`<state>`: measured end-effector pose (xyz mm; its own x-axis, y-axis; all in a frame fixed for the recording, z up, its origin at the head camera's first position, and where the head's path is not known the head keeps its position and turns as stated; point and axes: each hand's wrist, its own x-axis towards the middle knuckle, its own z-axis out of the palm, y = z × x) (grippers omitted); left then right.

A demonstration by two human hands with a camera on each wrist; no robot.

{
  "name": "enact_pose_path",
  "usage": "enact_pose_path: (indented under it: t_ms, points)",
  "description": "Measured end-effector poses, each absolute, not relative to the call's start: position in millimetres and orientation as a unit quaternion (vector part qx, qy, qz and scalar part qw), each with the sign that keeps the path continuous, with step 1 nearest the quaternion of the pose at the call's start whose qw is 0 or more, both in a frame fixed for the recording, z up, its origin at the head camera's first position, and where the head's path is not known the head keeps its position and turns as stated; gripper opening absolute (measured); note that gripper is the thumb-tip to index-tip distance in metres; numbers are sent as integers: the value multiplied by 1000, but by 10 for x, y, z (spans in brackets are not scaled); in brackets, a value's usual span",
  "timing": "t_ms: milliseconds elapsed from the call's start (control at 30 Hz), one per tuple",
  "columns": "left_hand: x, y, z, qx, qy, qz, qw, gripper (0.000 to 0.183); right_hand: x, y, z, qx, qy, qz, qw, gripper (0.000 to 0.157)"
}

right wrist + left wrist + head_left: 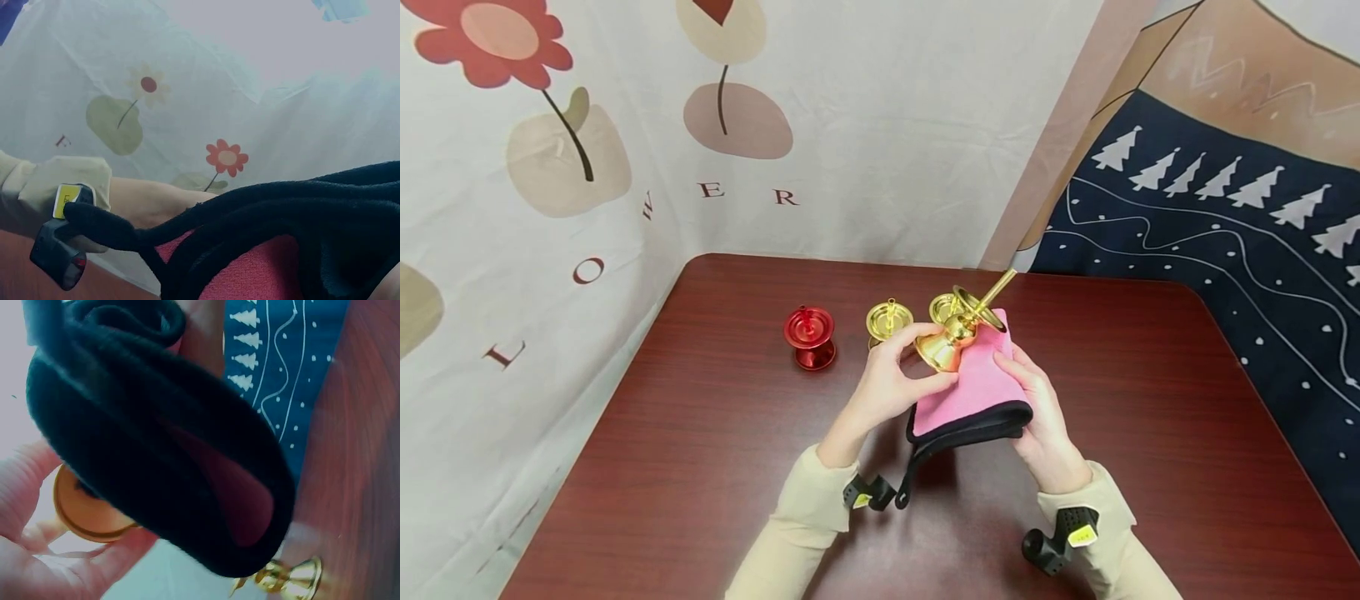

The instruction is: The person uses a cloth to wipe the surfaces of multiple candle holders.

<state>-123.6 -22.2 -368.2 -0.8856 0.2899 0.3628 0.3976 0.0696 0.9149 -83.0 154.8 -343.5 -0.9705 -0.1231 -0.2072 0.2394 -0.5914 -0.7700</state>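
A gold candlestick (pixel 953 337) is tilted in the air, its thin stem pointing to the upper right. My left hand (pixel 891 375) pinches its flared base between thumb and fingers. In the left wrist view the round underside (pixel 94 509) of the base shows between those fingers. My right hand (pixel 1037 408) grips a folded pink cloth (pixel 970 379) with black edging, thumb on top. The cloth lies against the candlestick's side, and a black loop (pixel 903 492) hangs from its corner. In the right wrist view the cloth's black edge (pixel 262 209) covers most of my hands.
On the brown table (pixel 737 467), a red candlestick (pixel 809 337) stands upright to the left. Two more gold ones stand behind my hands, one near the middle (pixel 889 320) and one partly hidden (pixel 943 308). Printed curtains (pixel 880 208) hang along the back and sides.
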Motion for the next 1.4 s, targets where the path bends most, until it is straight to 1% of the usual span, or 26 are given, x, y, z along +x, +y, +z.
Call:
enact_pose_path:
  t_ms: [100,200,300,400,533,700,833,900,1000,1067,1200,1400]
  points:
    - [-1223,-174,-3682,-178,-690,-701,23,64,-822,1534,-3430,64,442,-890,94,26]
    - [-1202,-119,-3670,-119,-634,-764,16,67,-808,1516,-3433,61,457,-884,83,25]
    - [-1183,-71,-3655,-81,-584,-807,24,63,-799,1492,-3454,63,477,-875,59,25]
    - [-1170,-39,-3648,-63,-552,-831,36,58,-803,1467,-3498,64,507,-859,11,25]
    - [-1173,-22,-3644,-45,-522,-851,46,51,-804,1438,-3580,28,585,-805,-93,28]
    - [-1171,-20,-3642,-40,-527,-847,59,50,-776,1412,-3642,-68,692,-670,-260,31]
    - [-1163,-7,-3655,-61,-544,-833,81,52,-794,1375,-3616,-138,709,-573,-387,29]
    - [-1158,1,-3656,-72,-552,-826,91,52,-821,1346,-3598,-172,707,-534,-430,25]
    - [-1151,4,-3652,-79,-550,-826,92,51,-872,1309,-3597,-210,713,-480,-465,20]
    - [-1143,-3,-3638,-78,-543,-832,81,49,-904,1299,-3616,-228,719,-450,-478,20]
    - [-1130,-36,-3619,-68,-531,-843,57,46,-924,1305,-3666,-250,722,-429,-482,23]
    - [-1111,-69,-3605,-51,-534,-843,21,37,-899,1302,-3689,-253,705,-463,-473,21]
